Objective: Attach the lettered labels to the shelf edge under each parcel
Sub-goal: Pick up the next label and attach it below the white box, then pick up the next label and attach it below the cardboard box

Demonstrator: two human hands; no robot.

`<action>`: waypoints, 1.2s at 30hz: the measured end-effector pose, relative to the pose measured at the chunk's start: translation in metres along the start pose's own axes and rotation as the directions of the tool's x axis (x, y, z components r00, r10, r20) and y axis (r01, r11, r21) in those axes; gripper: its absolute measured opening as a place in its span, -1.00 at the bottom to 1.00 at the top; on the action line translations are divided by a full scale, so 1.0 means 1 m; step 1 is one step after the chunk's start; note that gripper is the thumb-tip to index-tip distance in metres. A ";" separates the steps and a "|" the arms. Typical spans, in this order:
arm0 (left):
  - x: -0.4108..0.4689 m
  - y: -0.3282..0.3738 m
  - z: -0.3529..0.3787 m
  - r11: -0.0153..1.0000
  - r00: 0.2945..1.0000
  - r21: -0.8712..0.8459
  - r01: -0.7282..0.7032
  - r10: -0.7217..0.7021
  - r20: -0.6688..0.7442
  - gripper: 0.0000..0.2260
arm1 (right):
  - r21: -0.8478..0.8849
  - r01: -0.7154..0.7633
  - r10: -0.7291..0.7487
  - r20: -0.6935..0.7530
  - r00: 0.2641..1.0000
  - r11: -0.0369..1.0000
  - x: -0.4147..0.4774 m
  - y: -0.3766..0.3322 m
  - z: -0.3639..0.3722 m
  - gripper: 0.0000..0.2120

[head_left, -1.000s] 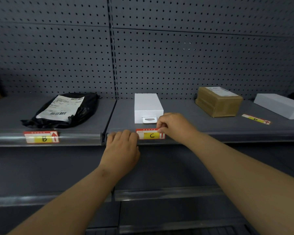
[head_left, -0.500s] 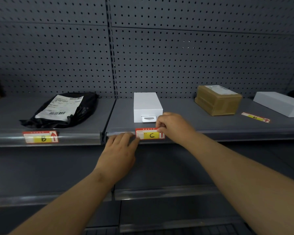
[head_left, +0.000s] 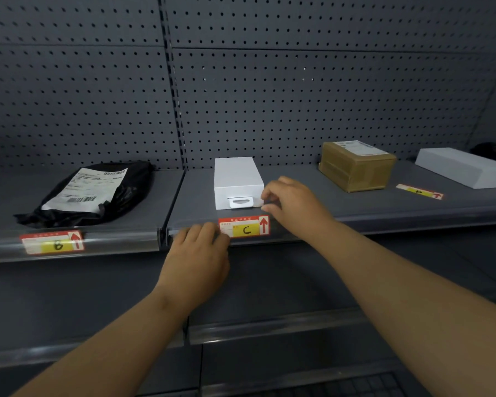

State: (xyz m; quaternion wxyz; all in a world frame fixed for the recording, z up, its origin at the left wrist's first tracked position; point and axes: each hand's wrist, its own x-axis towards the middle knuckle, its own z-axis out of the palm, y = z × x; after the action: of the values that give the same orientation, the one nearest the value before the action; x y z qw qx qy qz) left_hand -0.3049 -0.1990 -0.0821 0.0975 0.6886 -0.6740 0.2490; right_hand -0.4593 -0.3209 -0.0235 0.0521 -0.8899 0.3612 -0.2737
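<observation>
Two bare hands at centre frame: left hand (head_left: pixel 196 253) flat, fingers loose, against the shelf edge (head_left: pixel 121 247) just left of the C label (head_left: pixel 244 227); right hand (head_left: pixel 294 204) curled, empty, above its right end. Behind, white box (head_left: pixel 237 181); B label (head_left: pixel 52 242) lower left under black bag (head_left: pixel 92 193); D label (head_left: pixel 420 191) loose near brown box (head_left: pixel 357 165), right.

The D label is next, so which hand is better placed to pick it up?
Probably the right hand. It is free, above the C label, nearer the D label lying on the shelf. The left hand rests on the shelf edge, farther away.
</observation>
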 end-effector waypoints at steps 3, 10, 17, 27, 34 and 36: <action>0.018 0.010 -0.012 1.000 0.997 -0.008 -0.025 0.025 -0.071 -0.84 | 0.029 -0.027 0.029 -0.053 0.998 0.999 -0.002 0.012 -0.013 -0.82; 0.087 0.067 -0.032 0.998 0.989 -0.042 -0.051 0.045 -0.142 -0.63 | 0.035 -0.091 0.096 -0.150 0.984 0.995 -0.006 0.084 -0.064 -0.80; 0.152 0.161 -0.023 0.992 0.986 -0.121 0.020 -0.040 -0.165 -0.78 | -0.026 -0.253 0.248 -0.124 0.961 0.967 -0.023 0.201 -0.124 -0.77; 0.193 0.257 -0.008 0.979 0.978 -0.129 0.158 -0.173 -0.115 -0.77 | -0.328 -0.400 0.489 0.263 0.832 0.856 -0.025 0.319 -0.148 -0.58; 0.196 0.271 -0.011 0.975 0.972 -0.068 0.212 -0.217 -0.084 -0.77 | -0.293 -0.399 0.492 0.429 0.757 0.869 -0.021 0.331 -0.150 -0.57; 0.195 0.272 -0.013 0.974 0.971 -0.061 0.220 -0.224 -0.084 -0.77 | -0.265 -0.408 0.486 0.450 0.749 0.874 -0.020 0.330 -0.152 -0.60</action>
State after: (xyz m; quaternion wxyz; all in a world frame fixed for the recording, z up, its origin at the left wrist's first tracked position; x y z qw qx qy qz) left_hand -0.5795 -0.3844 -0.0329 0.1728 0.7449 -0.5938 0.2502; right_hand -0.7535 -0.5342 -0.0002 0.1414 -0.8182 0.5570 0.0166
